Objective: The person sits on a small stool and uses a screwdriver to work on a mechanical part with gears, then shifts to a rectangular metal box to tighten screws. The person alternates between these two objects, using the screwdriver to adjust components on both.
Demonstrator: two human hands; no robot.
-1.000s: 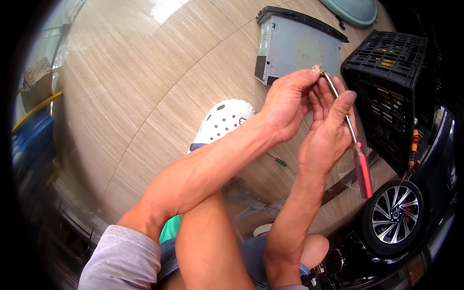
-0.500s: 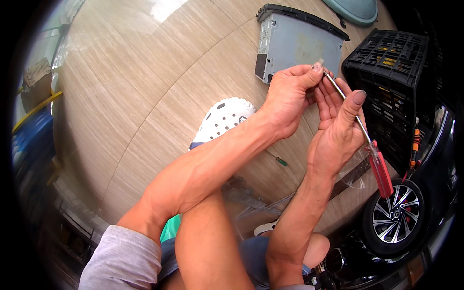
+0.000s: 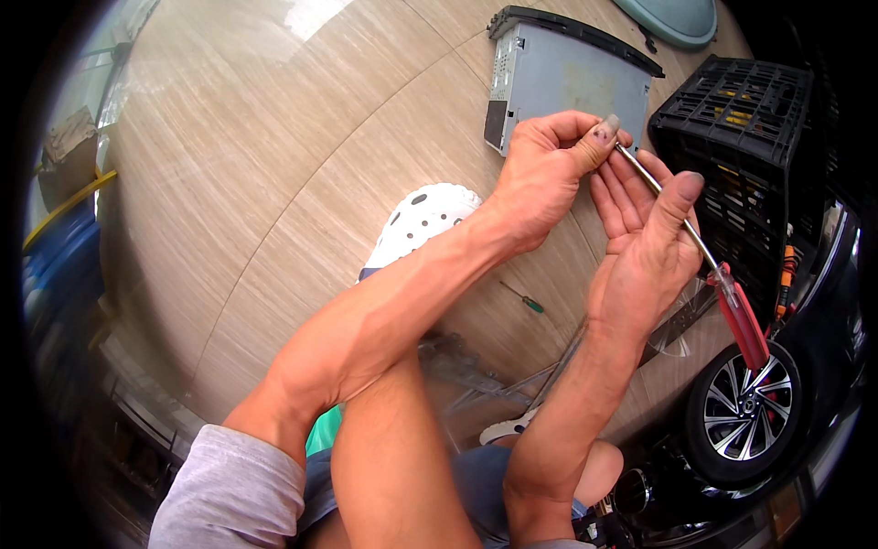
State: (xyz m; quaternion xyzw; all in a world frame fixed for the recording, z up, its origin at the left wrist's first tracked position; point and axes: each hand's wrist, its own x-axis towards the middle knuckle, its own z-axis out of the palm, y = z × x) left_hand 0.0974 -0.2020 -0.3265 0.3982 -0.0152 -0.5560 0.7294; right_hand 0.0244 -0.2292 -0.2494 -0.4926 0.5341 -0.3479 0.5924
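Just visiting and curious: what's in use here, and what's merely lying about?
In use:
red-handled metal-shafted screwdriver, across the right hand, tip by the left hand
perhaps grey metal box with curved black edge

Lying about:
small green-handled screwdriver
black latticed plastic crate

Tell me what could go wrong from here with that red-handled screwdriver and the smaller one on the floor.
The red-handled screwdriver could slip: its shaft lies across the right hand, whose fingers look loosely opened, and neither hand is around its handle. Its far end is at the left hand, so a slip might poke those fingertips. The green-handled screwdriver lies on the floor near the white shoe and might get stepped on.
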